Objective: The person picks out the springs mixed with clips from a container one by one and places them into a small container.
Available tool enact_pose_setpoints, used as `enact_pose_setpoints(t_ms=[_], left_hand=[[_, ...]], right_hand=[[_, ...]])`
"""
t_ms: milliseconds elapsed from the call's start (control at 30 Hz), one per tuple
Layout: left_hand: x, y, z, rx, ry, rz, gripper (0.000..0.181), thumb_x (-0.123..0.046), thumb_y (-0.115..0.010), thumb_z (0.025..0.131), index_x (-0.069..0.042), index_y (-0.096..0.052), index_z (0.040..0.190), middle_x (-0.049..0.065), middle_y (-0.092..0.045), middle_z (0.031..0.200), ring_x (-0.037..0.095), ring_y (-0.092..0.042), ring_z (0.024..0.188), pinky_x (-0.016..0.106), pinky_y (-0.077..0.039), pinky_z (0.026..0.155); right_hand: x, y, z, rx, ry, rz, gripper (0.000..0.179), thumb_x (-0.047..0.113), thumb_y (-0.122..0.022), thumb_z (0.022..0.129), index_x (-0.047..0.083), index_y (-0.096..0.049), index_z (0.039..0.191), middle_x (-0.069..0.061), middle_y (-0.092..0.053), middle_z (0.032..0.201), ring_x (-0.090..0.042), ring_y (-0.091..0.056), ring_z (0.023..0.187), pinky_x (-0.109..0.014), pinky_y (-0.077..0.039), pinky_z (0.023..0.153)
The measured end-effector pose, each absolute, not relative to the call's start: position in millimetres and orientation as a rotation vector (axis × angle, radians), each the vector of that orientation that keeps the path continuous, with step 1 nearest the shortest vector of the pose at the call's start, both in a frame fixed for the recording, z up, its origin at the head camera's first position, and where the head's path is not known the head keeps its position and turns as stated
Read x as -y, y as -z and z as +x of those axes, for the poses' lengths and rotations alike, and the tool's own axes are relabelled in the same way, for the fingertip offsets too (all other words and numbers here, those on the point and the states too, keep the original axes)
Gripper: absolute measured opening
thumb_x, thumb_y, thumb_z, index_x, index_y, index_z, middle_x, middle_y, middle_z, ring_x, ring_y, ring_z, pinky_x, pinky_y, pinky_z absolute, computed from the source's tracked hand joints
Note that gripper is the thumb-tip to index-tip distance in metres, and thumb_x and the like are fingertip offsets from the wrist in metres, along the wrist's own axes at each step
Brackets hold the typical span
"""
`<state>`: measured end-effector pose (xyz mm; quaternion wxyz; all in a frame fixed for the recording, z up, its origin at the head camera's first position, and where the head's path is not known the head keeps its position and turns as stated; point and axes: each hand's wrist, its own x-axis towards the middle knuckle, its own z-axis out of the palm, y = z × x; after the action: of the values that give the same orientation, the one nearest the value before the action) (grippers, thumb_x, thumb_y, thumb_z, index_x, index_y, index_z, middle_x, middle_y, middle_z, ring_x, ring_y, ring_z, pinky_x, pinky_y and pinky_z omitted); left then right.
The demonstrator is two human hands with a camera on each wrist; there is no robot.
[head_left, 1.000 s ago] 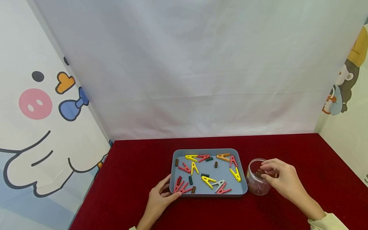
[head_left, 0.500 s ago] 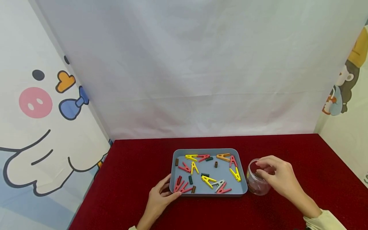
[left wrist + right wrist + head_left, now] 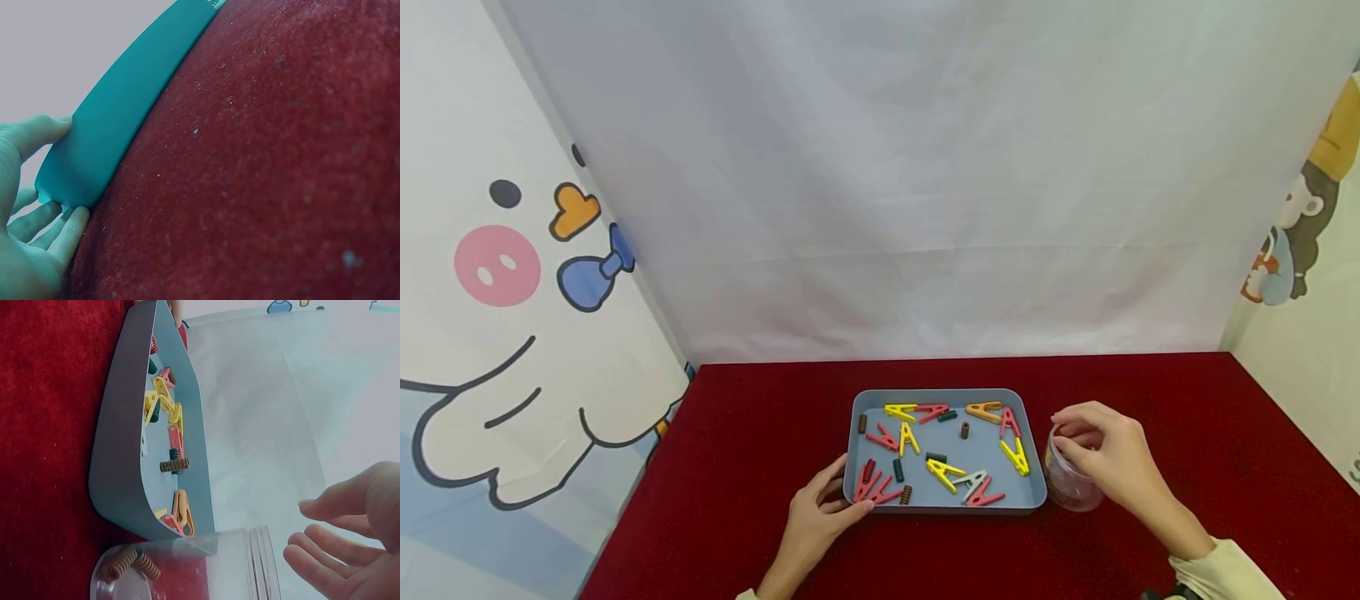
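Note:
A shallow grey-blue tray holds yellow, red, orange and white plastic clips and several short coil springs. At its near left corner, my left hand grips the edge, thumb on the near side and fingers round the left side. In the left wrist view the left hand's thumb and fingertips touch the tray's outer wall. My right hand is over the mouth of a clear jar, its fingers loosely bent. The right wrist view shows nothing between them. Two brown springs lie at the jar's bottom.
Dark red cloth covers the table. The jar stands close against the tray's right side. A white curtain hangs behind the table, and printed panels flank it.
My right hand has shifted left and slightly up over the jar. A brown spring seen at its fingertips earlier is no longer there. My left hand and the tray look unchanged.

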<state>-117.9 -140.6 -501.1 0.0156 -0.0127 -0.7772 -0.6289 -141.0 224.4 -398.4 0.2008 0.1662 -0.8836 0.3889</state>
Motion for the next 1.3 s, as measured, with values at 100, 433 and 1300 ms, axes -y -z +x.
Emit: enact_pose_setpoints(t_ms=[100,433,1300], left_hand=[[141.0,501.2,-118.0,2.421,1.949,-0.036,0.071,-0.024,-0.078,0.066,-0.020,-0.045,0.129,0.005,-0.049,0.124,0.021,-0.052,0.103,0.023,-0.048,0.071],[141.9,501.7,-118.0,2.425,1.941,-0.026,0.072,-0.025,-0.077,0.066,-0.022,-0.043,0.130,0.006,-0.047,0.126,0.022,-0.051,0.104,0.023,-0.048,0.072],[137.9,472.1,-108.6,2.464,1.999,-0.006,0.070,-0.023,-0.076,0.069,-0.016,-0.043,0.130,0.010,-0.045,0.128,0.026,-0.049,0.106,0.026,-0.047,0.074]], right_hand=[[-220.2,399.0,-142.6,2.471,-1.112,0.453,0.027,-0.005,-0.071,0.067,0.011,-0.064,0.088,-0.003,-0.062,0.081,-0.009,-0.060,0.066,-0.018,-0.049,0.057],[-206.7,402.9,-149.6,2.524,-1.149,0.387,0.019,0.002,-0.070,0.072,0.010,-0.064,0.088,-0.003,-0.062,0.079,-0.010,-0.060,0.066,-0.019,-0.049,0.058],[-182.4,403.5,-164.7,2.654,-1.268,0.229,0.012,0.012,-0.067,0.076,0.007,-0.066,0.087,-0.004,-0.064,0.075,-0.015,-0.059,0.067,-0.024,-0.047,0.054]])
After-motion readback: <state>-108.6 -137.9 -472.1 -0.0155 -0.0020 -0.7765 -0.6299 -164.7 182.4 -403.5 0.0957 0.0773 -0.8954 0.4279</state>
